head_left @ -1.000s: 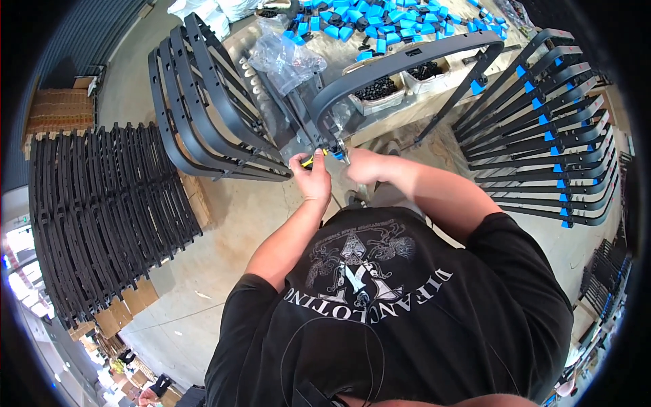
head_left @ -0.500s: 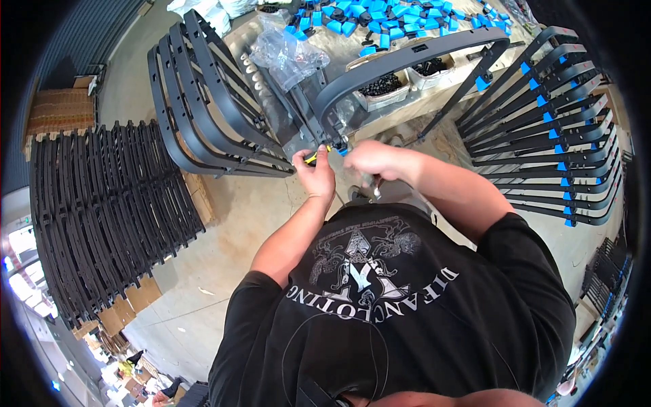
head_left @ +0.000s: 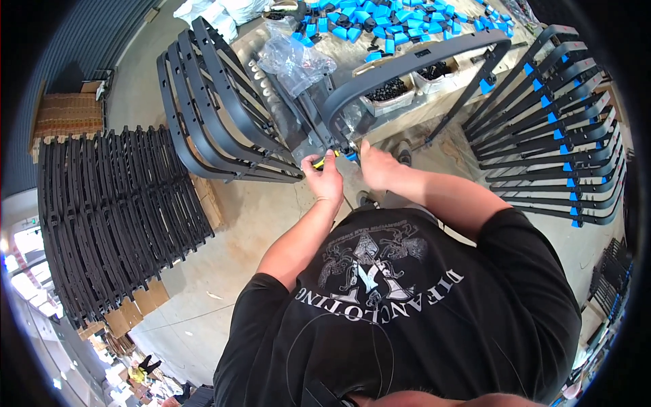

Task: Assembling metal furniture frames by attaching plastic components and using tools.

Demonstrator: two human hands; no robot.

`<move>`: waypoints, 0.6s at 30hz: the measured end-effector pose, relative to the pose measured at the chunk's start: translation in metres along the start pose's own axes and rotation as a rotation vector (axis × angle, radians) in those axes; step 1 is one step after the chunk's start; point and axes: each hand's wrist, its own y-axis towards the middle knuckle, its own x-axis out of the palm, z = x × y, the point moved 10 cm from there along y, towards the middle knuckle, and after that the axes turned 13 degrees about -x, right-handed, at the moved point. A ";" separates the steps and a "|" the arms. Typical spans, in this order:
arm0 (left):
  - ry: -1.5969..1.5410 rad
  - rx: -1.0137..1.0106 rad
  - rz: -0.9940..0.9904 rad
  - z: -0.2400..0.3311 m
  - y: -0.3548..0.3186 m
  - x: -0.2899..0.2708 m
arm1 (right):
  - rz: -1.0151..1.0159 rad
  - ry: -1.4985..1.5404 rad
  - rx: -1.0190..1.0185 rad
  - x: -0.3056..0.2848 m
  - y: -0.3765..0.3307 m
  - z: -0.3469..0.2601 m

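A black curved frame (head_left: 413,60) arches over the bench, with one end coming down between my hands. My left hand (head_left: 325,182) is closed around a tool with a yellow-and-black handle (head_left: 324,163), held against that end. A blue cap (head_left: 352,157) shows there, just right of the tool. My right hand (head_left: 380,168) is closed beside the cap, thumb up; its fingers are turned away, so what it grips is hidden. On the frame's far leg sits another blue cap (head_left: 486,86).
Loose blue caps (head_left: 400,24) cover the back of the bench. Boxes of small black parts (head_left: 388,95) and a clear plastic bag (head_left: 296,61) lie nearer. Curved frames stand at left (head_left: 196,102) and right (head_left: 542,129); black frames (head_left: 122,224) are stacked far left.
My right hand has come up and slightly right, its thumb now raised; a blurred metallic thing seen below it earlier no longer shows. The left hand still holds the tool at the frame end.
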 end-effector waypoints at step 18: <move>0.093 0.046 0.160 0.009 0.001 -0.015 | -0.085 0.460 0.080 -0.007 -0.016 -0.017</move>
